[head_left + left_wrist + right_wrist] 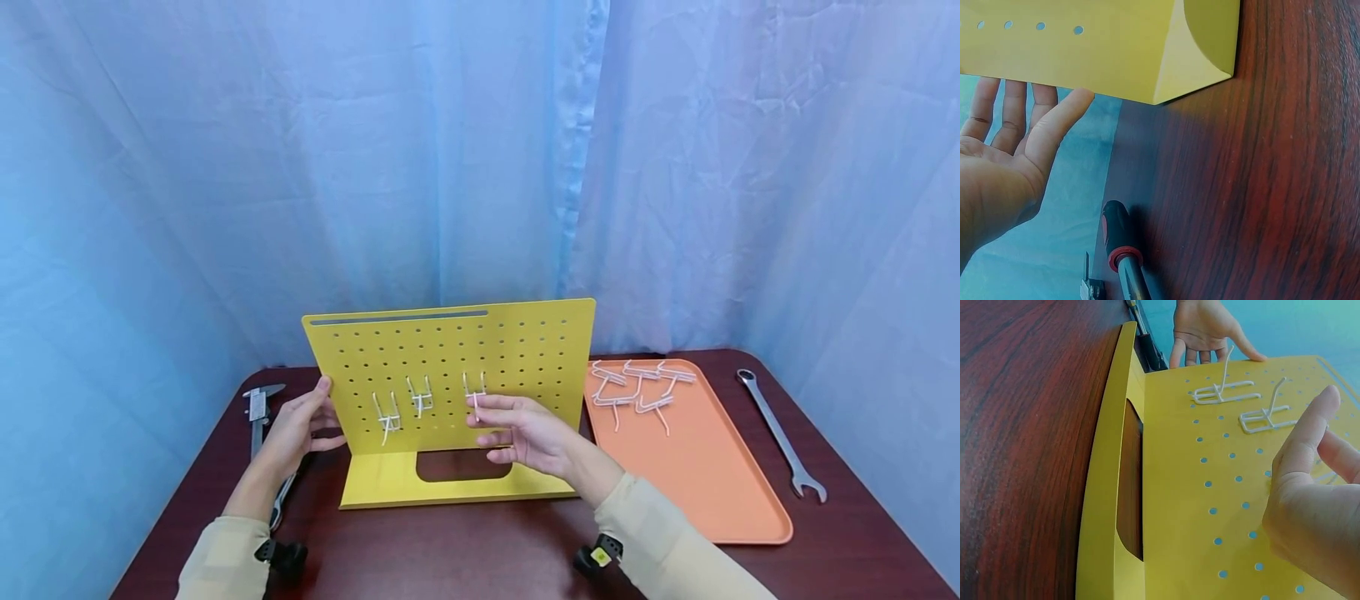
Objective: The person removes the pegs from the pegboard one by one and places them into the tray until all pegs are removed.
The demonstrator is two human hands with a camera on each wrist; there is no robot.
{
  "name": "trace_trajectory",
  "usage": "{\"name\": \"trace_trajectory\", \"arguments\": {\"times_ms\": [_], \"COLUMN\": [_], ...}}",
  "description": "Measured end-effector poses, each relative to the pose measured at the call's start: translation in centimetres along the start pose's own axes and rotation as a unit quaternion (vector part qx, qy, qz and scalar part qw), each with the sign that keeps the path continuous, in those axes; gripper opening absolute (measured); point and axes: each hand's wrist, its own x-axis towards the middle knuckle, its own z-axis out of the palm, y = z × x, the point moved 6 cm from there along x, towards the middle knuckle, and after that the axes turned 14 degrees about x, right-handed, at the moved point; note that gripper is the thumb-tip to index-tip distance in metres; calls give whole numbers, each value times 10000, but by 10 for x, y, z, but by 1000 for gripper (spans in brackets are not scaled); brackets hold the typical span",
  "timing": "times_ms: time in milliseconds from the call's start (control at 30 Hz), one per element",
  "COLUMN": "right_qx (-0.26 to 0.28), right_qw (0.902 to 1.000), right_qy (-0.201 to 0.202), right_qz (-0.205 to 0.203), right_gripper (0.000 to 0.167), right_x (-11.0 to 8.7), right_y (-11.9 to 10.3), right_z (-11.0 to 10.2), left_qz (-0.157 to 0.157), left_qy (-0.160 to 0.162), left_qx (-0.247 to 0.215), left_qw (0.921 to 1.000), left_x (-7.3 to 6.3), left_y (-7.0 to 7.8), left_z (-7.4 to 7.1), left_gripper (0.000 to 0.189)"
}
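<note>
A yellow pegboard (442, 461) stands upright on its own base, tilted slightly in the head view. My left hand (300, 425) grips its left edge, thumb on the front and fingers behind. Two white wire hooks sit on the board's left half: one lower hook (389, 423) and one a little higher hook (422, 403). Farther right, my right hand (528, 433) pinches a third white hook (476, 393) by its prong, against the board's face. The other fingers of that hand are spread below. In the right wrist view, the held hook is mostly hidden behind the hand.
An orange tray (720, 492) to the right carries several more white hooks (641, 375). Beyond it lies a combination wrench (776, 433). At the left are a caliper (257, 407) and a tool with a black-and-red handle (1120, 231). Blue curtains (450, 167) hang behind the table.
</note>
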Motion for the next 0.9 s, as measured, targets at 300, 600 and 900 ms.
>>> {"name": "trace_trajectory", "arguments": {"times_ms": [300,600,900], "right_qx": [-131,-489,-1276], "right_qw": [9999,9986,9907], "right_qy": [-22,-105,246], "right_qz": [20,-176,-413], "right_gripper": [55,56,55], "right_x": [-5,-20,-44], "right_y": [-1,-12,-30], "right_z": [-2,-5,-31], "left_qz": [-78,-38,-8], "left_qy": [44,33,-11], "left_qx": [-7,-20,-46], "left_qw": [10000,10000,10000], "left_x": [0,0,0], "left_y": [-1,0,0], "left_z": [0,-1,0], "left_gripper": [59,58,58]}}
